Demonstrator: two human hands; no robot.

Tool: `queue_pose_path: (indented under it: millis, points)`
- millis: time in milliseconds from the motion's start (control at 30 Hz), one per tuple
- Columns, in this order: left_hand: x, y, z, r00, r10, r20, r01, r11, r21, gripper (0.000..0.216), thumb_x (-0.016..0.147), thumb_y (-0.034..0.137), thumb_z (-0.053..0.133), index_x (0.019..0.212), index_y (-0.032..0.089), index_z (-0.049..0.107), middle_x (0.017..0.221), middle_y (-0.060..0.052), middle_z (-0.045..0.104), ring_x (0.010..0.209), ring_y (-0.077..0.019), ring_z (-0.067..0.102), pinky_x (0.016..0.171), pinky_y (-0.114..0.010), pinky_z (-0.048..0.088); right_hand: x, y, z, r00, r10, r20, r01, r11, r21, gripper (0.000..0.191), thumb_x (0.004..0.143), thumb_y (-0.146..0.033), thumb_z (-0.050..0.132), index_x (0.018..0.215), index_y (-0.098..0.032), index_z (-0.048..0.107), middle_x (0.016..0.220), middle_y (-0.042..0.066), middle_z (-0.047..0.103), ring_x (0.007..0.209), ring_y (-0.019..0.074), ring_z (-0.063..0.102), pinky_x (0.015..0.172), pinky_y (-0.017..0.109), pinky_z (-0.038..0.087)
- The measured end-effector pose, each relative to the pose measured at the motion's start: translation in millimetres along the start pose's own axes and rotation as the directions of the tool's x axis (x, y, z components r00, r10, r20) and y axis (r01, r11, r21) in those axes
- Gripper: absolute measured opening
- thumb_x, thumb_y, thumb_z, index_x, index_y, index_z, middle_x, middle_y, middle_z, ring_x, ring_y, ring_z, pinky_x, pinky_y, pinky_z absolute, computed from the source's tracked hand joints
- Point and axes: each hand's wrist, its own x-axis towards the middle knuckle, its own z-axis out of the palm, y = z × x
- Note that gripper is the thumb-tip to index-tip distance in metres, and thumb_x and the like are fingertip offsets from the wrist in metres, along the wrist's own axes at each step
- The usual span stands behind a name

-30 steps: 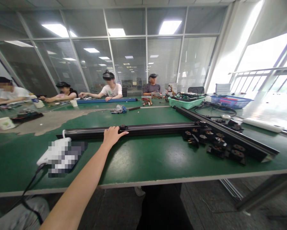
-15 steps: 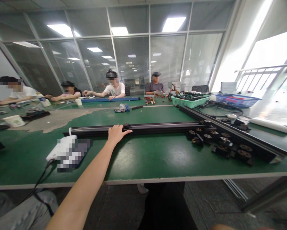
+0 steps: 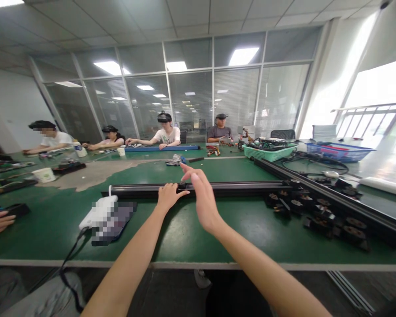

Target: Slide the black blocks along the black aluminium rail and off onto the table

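Left grip (image 3: 169, 199) is holding the black rail (image 3: 240, 189), which is lying on the counter (image 3: 181, 240); right grip (image 3: 203, 199) is hovering wide near the black piece (image 3: 182, 186). Loose holding is possibly risking a sliding rail.

Left hand (image 3: 169, 197) lower, right hand (image 3: 205, 201) raised

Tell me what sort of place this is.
Probably a shared workroom for assembly or repair, perhaps within an office building: a long black rail and loose black parts lie on a green tabletop, and several people sit farther along.
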Motion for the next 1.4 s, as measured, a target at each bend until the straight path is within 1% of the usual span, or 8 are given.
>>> queue_pose_path:
  millis: [33, 100, 167, 267, 400, 667, 1100, 1400]
  points:
    - [0, 0, 0, 1.000, 0.001, -0.010, 0.000, 1.000, 0.021, 0.047, 0.099, 0.053, 0.040, 0.120, 0.019, 0.065, 0.124, -0.016, 0.067, 0.124, -0.0317, 0.055, 0.099, -0.042, 0.041, 13, 25, 9, 0.998, 0.064, -0.026, -0.068, 0.985, -0.162, 0.034, 0.102, -0.045, 0.032, 0.100, -0.023, 0.059, 0.131, 0.009, 0.064, 0.127, 0.0236, 0.054, 0.110, 0.044, 0.037]
    - [1, 0, 2, 1.000, 0.012, -0.028, -0.010, 0.998, 0.069, 0.038, 0.100, 0.040, 0.040, 0.120, 0.018, 0.064, 0.122, -0.016, 0.068, 0.120, -0.0291, 0.057, 0.096, -0.040, 0.043, 32, 71, 24, 0.978, 0.205, -0.033, -0.194, 0.846, -0.497, 0.034, 0.102, -0.035, 0.032, 0.112, -0.019, 0.061, 0.124, 0.013, 0.067, 0.125, 0.0245, 0.054, 0.111, 0.045, 0.035]
    - [1, -1, 3, 0.999, 0.027, -0.045, -0.022, 0.995, 0.100, 0.033, 0.100, 0.030, 0.039, 0.117, 0.018, 0.064, 0.119, -0.015, 0.069, 0.117, -0.0277, 0.059, 0.094, -0.039, 0.044, 39, 110, 32, 0.970, 0.241, 0.023, -0.146, 0.659, -0.738, 0.037, 0.102, -0.029, 0.036, 0.127, -0.016, 0.060, 0.141, 0.015, 0.058, 0.136, 0.0261, 0.046, 0.118, 0.048, 0.024]
    - [1, -3, 5, 0.997, 0.050, -0.051, -0.043, 0.991, 0.125, 0.031, 0.099, 0.024, 0.038, 0.112, 0.019, 0.065, 0.116, -0.014, 0.069, 0.114, -0.0281, 0.061, 0.091, -0.040, 0.046, 30, 152, 36, 0.963, 0.198, 0.182, 0.065, 0.483, -0.873, 0.047, 0.103, -0.030, 0.035, 0.142, -0.012, 0.052, 0.159, 0.019, 0.037, 0.149, 0.0298, 0.028, 0.122, 0.054, 0.011]
    - [2, -5, 8, 0.996, 0.074, -0.055, -0.065, 0.987, 0.147, 0.035, 0.096, 0.018, 0.038, 0.121, 0.019, 0.063, 0.122, -0.014, 0.068, 0.116, -0.0273, 0.060, 0.092, -0.041, 0.046, 10, 183, 30, 0.942, 0.193, 0.276, 0.171, 0.431, -0.886, 0.054, 0.105, -0.035, 0.030, 0.153, -0.013, 0.042, 0.162, 0.018, 0.032, 0.151, 0.0281, 0.025, 0.122, 0.052, 0.012]
    - [3, -5, 13, 0.996, 0.066, -0.057, -0.058, 0.989, 0.133, 0.032, 0.092, 0.020, 0.045, 0.119, 0.018, 0.063, 0.124, -0.015, 0.067, 0.120, -0.0299, 0.057, 0.094, -0.043, 0.045, 4, 192, 20, 0.918, 0.217, 0.332, 0.223, 0.410, -0.884, 0.053, 0.107, -0.038, 0.027, 0.157, -0.024, 0.038, 0.166, 0.013, 0.024, 0.149, 0.0252, 0.031, 0.122, 0.047, 0.017]
    - [2, -6, 13, 0.996, 0.065, -0.053, -0.059, 0.993, 0.105, 0.034, 0.097, 0.021, 0.036, 0.119, 0.019, 0.062, 0.123, -0.015, 0.067, 0.119, -0.0294, 0.056, 0.092, -0.044, 0.044, 5, 190, 24, 0.919, 0.273, 0.286, 0.151, 0.426, -0.892, 0.056, 0.106, -0.047, 0.024, 0.157, -0.028, 0.038, 0.163, 0.015, 0.031, 0.151, 0.0267, 0.026, 0.118, 0.047, 0.023]
    - [1, -7, 17, 0.992, 0.080, -0.099, -0.070, 0.993, 0.095, 0.031, 0.095, 0.021, 0.040, 0.116, 0.018, 0.062, 0.120, -0.015, 0.067, 0.117, -0.0298, 0.057, 0.091, -0.044, 0.043, 7, 189, 25, 0.916, 0.286, 0.283, 0.148, 0.414, -0.898, 0.054, 0.107, -0.042, 0.023, 0.157, -0.027, 0.038, 0.163, 0.014, 0.031, 0.152, 0.0253, 0.025, 0.118, 0.047, 0.024]
